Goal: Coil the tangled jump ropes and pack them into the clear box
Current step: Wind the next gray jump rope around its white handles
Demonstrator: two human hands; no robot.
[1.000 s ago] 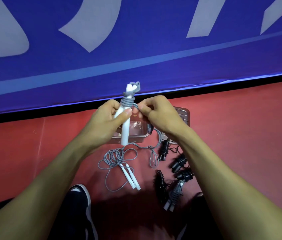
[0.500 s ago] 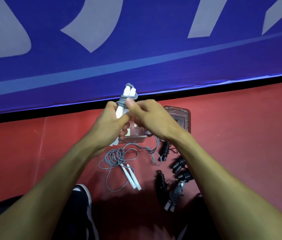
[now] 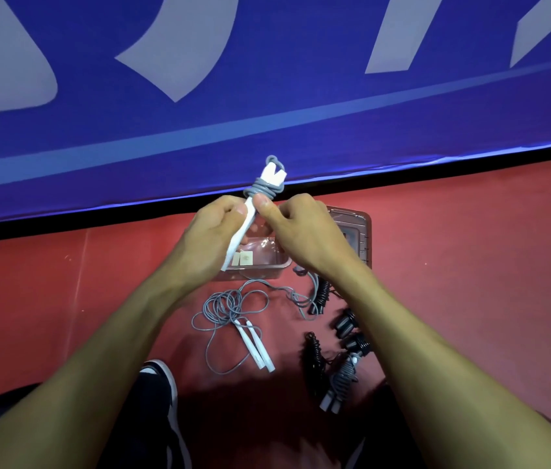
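Note:
My left hand grips the two white handles of a jump rope, held upright with grey cord wound round their top. My right hand pinches the grey cord right beside the handles. Below the hands lies the clear box, mostly hidden, its lid next to it on the right. A second grey rope with white handles lies loosely tangled on the red floor. Several coiled black ropes and a wound grey rope lie to the right.
A blue banner with pale lettering stands along the far edge of the red floor. My dark shoe rests at the bottom left, close to the loose rope.
The handles tipped and rose slightly, and more grey cord is wound round their upper end. My right hand circled round the handles and is back beside them.

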